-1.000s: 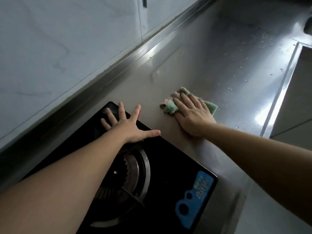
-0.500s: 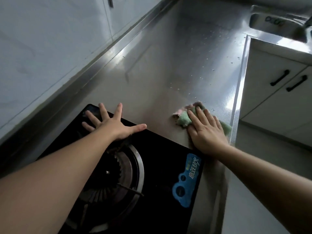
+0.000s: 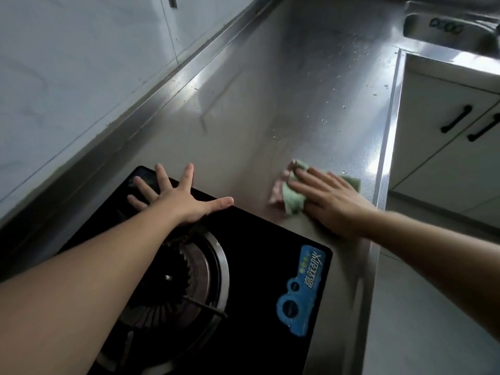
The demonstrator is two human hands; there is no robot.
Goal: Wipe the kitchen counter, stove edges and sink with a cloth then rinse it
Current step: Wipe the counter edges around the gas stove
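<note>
A green and pink cloth point(image 3: 292, 197) lies flat on the stainless steel counter point(image 3: 270, 98), just right of the stove. My right hand point(image 3: 331, 200) presses down on the cloth with flat fingers, near the counter's front edge. My left hand point(image 3: 176, 197) rests spread open on the far corner of the black glass gas stove point(image 3: 270, 255), holding nothing. The sink point(image 3: 446, 31) shows at the top right, only partly in view.
Water drops dot the counter point(image 3: 359, 50) toward the sink. The burner ring point(image 3: 189, 277) sits under my left forearm. A tiled wall point(image 3: 81, 63) and steel backsplash run along the left. White cabinet doors with black handles point(image 3: 457, 119) stand below the sink.
My right hand has slid the cloth from mid-counter toward the front edge beside the stove. The view has shifted, bringing the sink and cabinets into sight. My left hand stays on the stove.
</note>
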